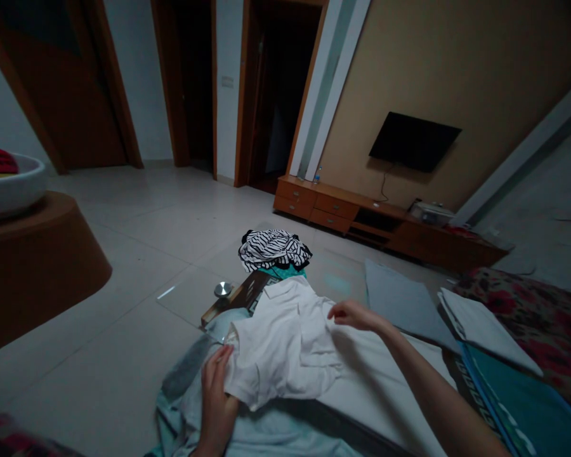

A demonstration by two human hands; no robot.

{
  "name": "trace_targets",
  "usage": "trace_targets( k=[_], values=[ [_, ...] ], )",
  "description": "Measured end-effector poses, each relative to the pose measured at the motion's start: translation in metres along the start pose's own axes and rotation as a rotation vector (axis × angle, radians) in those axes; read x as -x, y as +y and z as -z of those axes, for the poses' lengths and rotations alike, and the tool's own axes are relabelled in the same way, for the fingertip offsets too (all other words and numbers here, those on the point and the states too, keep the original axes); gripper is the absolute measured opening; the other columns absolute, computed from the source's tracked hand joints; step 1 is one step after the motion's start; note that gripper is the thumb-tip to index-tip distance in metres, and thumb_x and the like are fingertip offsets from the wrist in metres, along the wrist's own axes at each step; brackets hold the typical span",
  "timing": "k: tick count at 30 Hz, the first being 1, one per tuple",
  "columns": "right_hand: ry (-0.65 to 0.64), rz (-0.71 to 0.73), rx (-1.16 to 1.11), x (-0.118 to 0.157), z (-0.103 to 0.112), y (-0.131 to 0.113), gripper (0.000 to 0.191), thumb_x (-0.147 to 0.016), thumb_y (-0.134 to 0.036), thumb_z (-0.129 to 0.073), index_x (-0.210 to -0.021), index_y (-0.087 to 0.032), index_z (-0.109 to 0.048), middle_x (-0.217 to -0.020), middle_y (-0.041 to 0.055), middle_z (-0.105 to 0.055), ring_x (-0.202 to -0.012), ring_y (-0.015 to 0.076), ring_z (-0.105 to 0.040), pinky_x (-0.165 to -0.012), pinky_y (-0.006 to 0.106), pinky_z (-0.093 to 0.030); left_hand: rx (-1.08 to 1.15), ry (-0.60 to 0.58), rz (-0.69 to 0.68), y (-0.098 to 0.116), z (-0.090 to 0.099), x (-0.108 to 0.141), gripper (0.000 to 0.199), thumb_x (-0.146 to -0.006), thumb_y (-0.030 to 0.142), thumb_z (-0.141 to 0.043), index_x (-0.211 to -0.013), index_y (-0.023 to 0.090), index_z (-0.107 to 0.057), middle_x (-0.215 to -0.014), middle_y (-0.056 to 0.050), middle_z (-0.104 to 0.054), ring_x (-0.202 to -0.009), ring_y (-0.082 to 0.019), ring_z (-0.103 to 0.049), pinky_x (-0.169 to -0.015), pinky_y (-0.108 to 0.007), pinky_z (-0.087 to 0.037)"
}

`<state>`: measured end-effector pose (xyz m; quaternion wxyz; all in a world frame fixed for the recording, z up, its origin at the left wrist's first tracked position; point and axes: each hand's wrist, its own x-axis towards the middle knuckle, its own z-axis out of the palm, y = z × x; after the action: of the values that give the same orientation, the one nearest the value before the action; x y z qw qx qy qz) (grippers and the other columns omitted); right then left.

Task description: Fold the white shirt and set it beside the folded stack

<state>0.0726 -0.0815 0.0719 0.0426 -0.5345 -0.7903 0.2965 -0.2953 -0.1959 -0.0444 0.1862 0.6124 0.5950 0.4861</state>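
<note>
A white short-sleeved shirt lies spread over a white sheet, its collar toward the far end. My left hand grips the shirt's near edge, with a pale blue garment underneath. My right hand pinches the shirt's right side between fingers and thumb. Beyond the collar sit a black-and-white striped clothing pile and a teal cloth. To my right lie a folded grey cloth, a folded white cloth and a teal patterned cloth.
A small metal dish and a dark wooden object stand past the shirt on the left. Floral bedding runs along the right. Farther off are a tiled floor, a wooden TV cabinet and a round wooden stand.
</note>
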Motion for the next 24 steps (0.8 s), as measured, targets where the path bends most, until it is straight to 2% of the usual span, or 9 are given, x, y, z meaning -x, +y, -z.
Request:
trace_targets(
  k=[2,6,8,10,13,16,20,22,24],
  values=[
    [0.176,0.072,0.081,-0.046,-0.001,-0.021,0.023,-0.08,-0.018,-0.053,-0.092,-0.015,-0.073,-0.084,0.0048,-0.071,-0.074,0.0152,-0.061,-0.068,0.023,-0.043,-0.002,-0.078,-0.054,0.004,0.002,0.0,0.032,-0.078,0.032,-0.052,-0.107,0.026,-0.065,-0.123,-0.009,-0.055,-0.122,-0.028,-0.045,-0.106,-0.05,-0.037],
    [0.252,0.114,0.2,-0.141,-0.02,-0.074,0.026,-0.079,-0.013,-0.054,-0.097,-0.019,-0.071,-0.103,0.0057,-0.07,-0.092,0.0162,-0.063,-0.079,0.023,-0.044,0.03,-0.139,-0.045,0.008,0.005,0.007,0.024,-0.076,0.03,-0.05,-0.089,0.029,-0.07,-0.113,-0.008,-0.063,-0.117,-0.029,-0.049,-0.103,-0.052,-0.038],
    [0.251,0.093,0.217,-0.174,-0.033,-0.09,0.022,-0.075,-0.017,-0.061,-0.093,-0.02,-0.072,-0.101,0.0065,-0.07,-0.09,0.0183,-0.063,-0.076,0.024,-0.044,0.08,-0.101,-0.013,0.007,0.009,0.01,0.027,-0.077,0.027,-0.045,-0.089,0.03,-0.07,-0.112,-0.007,-0.063,-0.118,-0.027,-0.05,-0.103,-0.052,-0.039],
    [0.247,0.056,0.221,-0.196,-0.04,-0.096,0.017,-0.066,-0.019,-0.069,-0.083,-0.019,-0.072,-0.087,0.0059,-0.071,-0.08,0.0197,-0.063,-0.069,0.024,-0.044,0.128,-0.03,0.024,0.005,0.015,0.008,0.032,-0.077,0.023,-0.04,-0.091,0.03,-0.068,-0.114,-0.006,-0.062,-0.118,-0.025,-0.05,-0.106,-0.05,-0.039],
    [0.293,0.001,0.191,-0.21,-0.03,-0.087,0.01,-0.063,-0.02,-0.072,-0.073,-0.018,-0.071,-0.074,0.0028,-0.069,-0.072,0.0178,-0.062,-0.062,0.022,-0.041,0.136,0.104,0.084,-0.004,0.024,-0.01,0.036,-0.075,0.018,-0.036,-0.097,0.025,-0.064,-0.119,-0.006,-0.059,-0.119,-0.022,-0.05,-0.11,-0.047,-0.036],
    [0.43,-0.053,0.12,-0.211,0.0,-0.067,0.012,-0.075,-0.026,-0.061,-0.077,-0.018,-0.069,-0.074,0.0017,-0.068,-0.071,0.0141,-0.059,-0.061,0.02,-0.038,0.108,0.158,0.118,-0.016,0.026,-0.045,0.036,-0.077,0.022,-0.038,-0.105,0.02,-0.059,-0.122,-0.008,-0.056,-0.119,-0.022,-0.049,-0.11,-0.044,-0.036],
    [0.593,-0.105,-0.009,-0.209,0.038,-0.04,0.018,-0.079,-0.028,-0.055,-0.081,-0.017,-0.068,-0.068,-0.0002,-0.066,-0.067,0.0118,-0.057,-0.062,0.019,-0.039,0.108,0.028,0.153,-0.025,0.011,-0.09,0.048,-0.082,0.041,-0.046,-0.122,0.016,-0.051,-0.126,-0.012,-0.053,-0.117,-0.025,-0.05,-0.099,-0.041,-0.046],
    [0.629,-0.108,-0.08,-0.21,0.046,-0.03,0.015,-0.076,-0.028,-0.058,-0.077,-0.017,-0.067,-0.065,-0.0013,-0.065,-0.065,0.0117,-0.058,-0.062,0.019,-0.041,0.067,-0.055,0.164,-0.025,0.002,-0.107,0.059,-0.079,0.045,-0.051,-0.128,0.012,-0.046,-0.125,-0.014,-0.053,-0.11,-0.025,-0.055,-0.091,-0.04,-0.049],
    [0.644,-0.109,-0.164,-0.213,0.047,-0.023,0.013,-0.074,-0.029,-0.06,-0.074,-0.017,-0.066,-0.061,-0.0018,-0.064,-0.061,0.0116,-0.058,-0.06,0.019,-0.042,-0.04,-0.128,0.159,-0.022,-0.005,-0.12,0.065,-0.076,0.039,-0.056,-0.132,0.009,-0.042,-0.116,-0.014,-0.058,-0.099,-0.024,-0.059,-0.085,-0.037,-0.05]
  ],
)
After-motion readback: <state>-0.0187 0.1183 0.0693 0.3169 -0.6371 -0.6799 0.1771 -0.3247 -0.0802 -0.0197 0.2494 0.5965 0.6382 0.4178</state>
